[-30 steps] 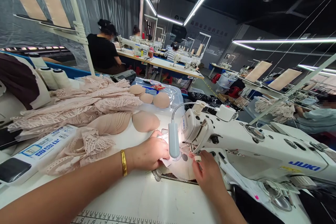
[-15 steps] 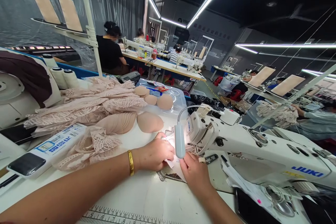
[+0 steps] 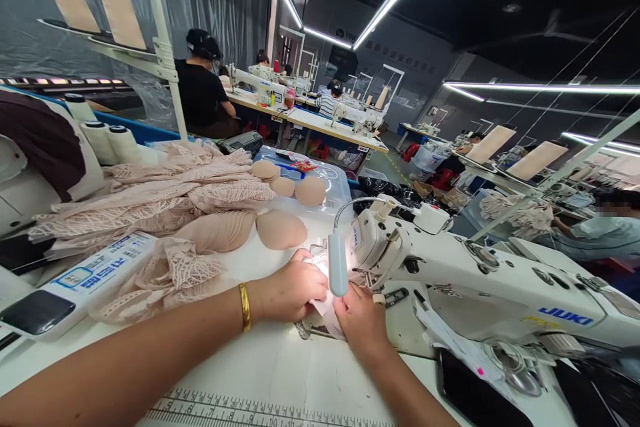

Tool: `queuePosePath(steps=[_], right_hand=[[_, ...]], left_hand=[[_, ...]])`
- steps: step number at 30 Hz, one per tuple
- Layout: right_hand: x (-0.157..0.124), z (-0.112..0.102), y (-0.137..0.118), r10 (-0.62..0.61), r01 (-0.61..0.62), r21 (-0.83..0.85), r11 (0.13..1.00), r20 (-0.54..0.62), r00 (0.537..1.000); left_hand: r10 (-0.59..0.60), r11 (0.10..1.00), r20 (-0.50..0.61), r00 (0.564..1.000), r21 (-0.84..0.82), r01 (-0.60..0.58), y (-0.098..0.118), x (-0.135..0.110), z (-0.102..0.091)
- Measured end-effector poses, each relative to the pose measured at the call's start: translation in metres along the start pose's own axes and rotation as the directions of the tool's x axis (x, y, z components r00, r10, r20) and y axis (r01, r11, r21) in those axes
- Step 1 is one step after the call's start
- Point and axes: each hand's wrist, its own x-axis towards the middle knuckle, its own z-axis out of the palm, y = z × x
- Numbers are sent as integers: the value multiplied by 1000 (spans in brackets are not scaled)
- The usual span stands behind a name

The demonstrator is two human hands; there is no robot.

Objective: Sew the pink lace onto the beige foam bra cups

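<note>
1. Locate the fabric piece (image 3: 321, 312): pale, lying on the bed of the sewing machine (image 3: 480, 280), at the needle area, lit by the gooseneck lamp (image 3: 337, 265), between both hands.
2. Judge progress as mid-operation: piece loaded under the machine head, both hands on it. Cannot tell how much stitching is done, since the seam line is hidden behind the hands and the lamp.
3. Treat as likely remaining stock, by judgement only: foam cups (image 3: 281, 229) fanned in a row just beyond the left hand, and the lace pile (image 3: 165, 193) behind them, well apart from the needle. No finished stack identifiable.
4. Left hand (image 3: 287, 290): forearm laid diagonally across the table (image 3: 280, 373), gold bangle (image 3: 245, 307) at the wrist, knuckles up, fingers curled narrow and closed on the near-left edge of the fabric piece.
5. Right hand (image 3: 361, 323): reaching in from below, back of hand upward, fingers extended and close together, pressed flat on the fabric piece just below the lamp. Fingertips hidden by the lamp head.
6. Note the spacing: both hands nearly touching, thumbs converging over the fabric piece.
7. Note nearby items: printed ruler strip (image 3: 240, 408) along the near table edge, dark phone (image 3: 470, 393) beside the machine base, thread cones (image 3: 100, 140) at far left.
</note>
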Motion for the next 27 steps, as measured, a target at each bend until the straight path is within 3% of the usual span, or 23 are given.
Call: queuePosePath(steps=[4, 8, 12, 16, 18, 20, 23, 25, 27], right_hand=[[-6, -6, 9, 24, -28, -61, 998, -70, 997], [-13, -31, 44, 48, -54, -76, 996, -80, 996], [-22, -51, 91, -73, 74, -21, 997, 42, 996], [-31, -53, 119, -136, 128, 70, 989, 137, 981], [-35, -52, 118, -113, 103, 86, 991, 119, 986], [-36, -52, 107, -7, -12, 159, 987, 121, 993], [-32, -54, 77, 168, -268, 335, 903, 298, 940], [-25, -54, 55, 156, -320, 360, 876, 416, 896], [-17, -51, 38, 123, -284, 307, 908, 454, 883]], left_hand=[[9, 1000, -8, 1000, 10, -9, 0, -2, -1], [9, 1000, -16, 1000, 7, -9, -2, -3, 1], [20, 1000, -30, 999, -5, -20, -3, -3, 3], [11, 1000, -25, 1000, 2, -11, -2, -3, 2], [4, 1000, -14, 1000, 2, -4, -1, -3, 0], [-1, 1000, -3, 1000, -4, 1, -1, -3, 0], [-1, 1000, 3, 1000, -16, 1, -1, -3, -1], [0, 1000, 4, 1000, -16, 0, -1, -2, -1], [1, 1000, 2, 1000, -11, -1, 0, -2, -1]])
